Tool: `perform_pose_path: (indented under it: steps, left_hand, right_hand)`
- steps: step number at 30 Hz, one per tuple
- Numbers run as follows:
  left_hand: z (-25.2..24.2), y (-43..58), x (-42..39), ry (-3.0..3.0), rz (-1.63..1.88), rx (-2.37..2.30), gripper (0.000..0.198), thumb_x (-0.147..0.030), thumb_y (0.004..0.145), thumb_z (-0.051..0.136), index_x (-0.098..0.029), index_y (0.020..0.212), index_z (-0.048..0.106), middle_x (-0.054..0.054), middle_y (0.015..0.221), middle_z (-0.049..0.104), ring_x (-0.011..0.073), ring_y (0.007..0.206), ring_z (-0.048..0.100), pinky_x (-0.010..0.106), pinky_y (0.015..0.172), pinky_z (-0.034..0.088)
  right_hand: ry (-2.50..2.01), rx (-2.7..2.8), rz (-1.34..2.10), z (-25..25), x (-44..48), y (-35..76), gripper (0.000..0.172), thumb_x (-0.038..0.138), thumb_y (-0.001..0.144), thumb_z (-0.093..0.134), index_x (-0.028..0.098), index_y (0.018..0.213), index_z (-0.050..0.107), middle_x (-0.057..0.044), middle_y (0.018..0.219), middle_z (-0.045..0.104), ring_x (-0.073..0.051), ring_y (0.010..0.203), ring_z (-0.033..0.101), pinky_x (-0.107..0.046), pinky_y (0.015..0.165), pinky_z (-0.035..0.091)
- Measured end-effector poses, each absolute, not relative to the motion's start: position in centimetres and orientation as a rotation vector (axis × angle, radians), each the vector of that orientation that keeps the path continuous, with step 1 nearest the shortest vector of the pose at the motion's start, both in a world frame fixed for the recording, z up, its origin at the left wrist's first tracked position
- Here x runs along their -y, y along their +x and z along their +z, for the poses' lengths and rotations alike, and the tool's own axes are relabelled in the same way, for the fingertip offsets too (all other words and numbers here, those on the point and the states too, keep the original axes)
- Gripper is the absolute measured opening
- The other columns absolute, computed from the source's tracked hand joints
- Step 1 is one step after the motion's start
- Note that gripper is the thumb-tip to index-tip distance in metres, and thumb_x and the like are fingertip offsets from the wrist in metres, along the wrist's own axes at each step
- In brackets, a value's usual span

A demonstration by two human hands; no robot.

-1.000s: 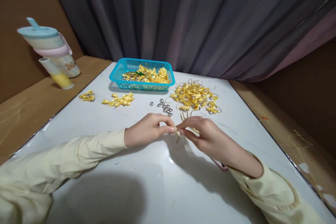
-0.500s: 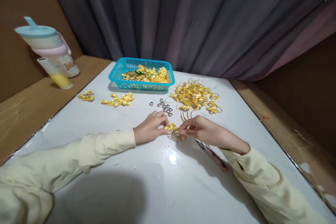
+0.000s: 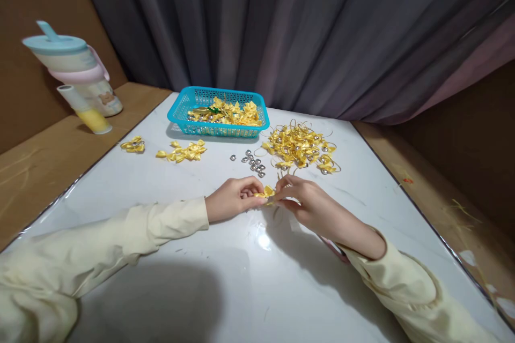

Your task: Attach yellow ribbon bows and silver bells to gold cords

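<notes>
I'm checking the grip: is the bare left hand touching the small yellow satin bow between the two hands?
Touching. The head view shows the left hand pinching the yellow bow between thumb and fingers, with no gap.

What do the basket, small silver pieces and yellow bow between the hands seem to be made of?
Basket: probably plastic, slightly glossy blue, with regular moulded-looking holes.
Silver pieces: perhaps polished metal or metallised plastic, given bright glints.
Yellow bow: likely satin ribbon, judging by its soft sheen and folds.

The white tabletop (image 3: 241,289) is carrying 1 blue basket (image 3: 177,111), yellow bows (image 3: 195,151), silver beads (image 3: 252,161) and 1 corded bow heap (image 3: 296,146).
</notes>
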State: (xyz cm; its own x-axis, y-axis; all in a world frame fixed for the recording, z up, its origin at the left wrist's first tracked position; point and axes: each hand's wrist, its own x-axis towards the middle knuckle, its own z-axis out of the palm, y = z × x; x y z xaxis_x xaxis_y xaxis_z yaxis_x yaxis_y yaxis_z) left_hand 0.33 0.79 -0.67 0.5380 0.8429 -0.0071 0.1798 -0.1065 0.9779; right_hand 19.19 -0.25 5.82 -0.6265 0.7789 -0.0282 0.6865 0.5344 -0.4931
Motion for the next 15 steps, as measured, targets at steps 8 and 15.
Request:
perform_pose_path:
  steps: [8, 15]
  left_hand:
    - [-0.64, 0.38, -0.47, 1.701, 0.775, -0.983, 0.014, -0.026, 0.074, 0.060, -0.015, 0.082, 0.058, -0.002, 0.069, 0.054, 0.0093, 0.060, 0.046, 0.021, 0.054, 0.037]
    - [-0.40, 0.34, -0.10, 1.875, 0.796, -1.032, 0.011, -0.021, 0.074, 0.058, -0.015, 0.082, 0.060, -0.003, 0.064, 0.054, 0.0086, 0.057, 0.042, 0.020, 0.053, 0.037]
  right_hand:
    - [-1.229, 2.487, 0.807, 5.97, 0.48, 18.90, 0.025, 0.001, 0.077, 0.051, 0.016, 0.078, 0.070, -0.009, 0.096, 0.056, -0.016, 0.082, 0.056, -0.027, 0.071, 0.044]
    - [-1.223, 2.466, 0.831, 5.92, 0.37, 18.55, 0.024, 0.000, 0.076, 0.049, 0.016, 0.073, 0.068, -0.007, 0.091, 0.059, -0.015, 0.078, 0.056, -0.026, 0.068, 0.044]
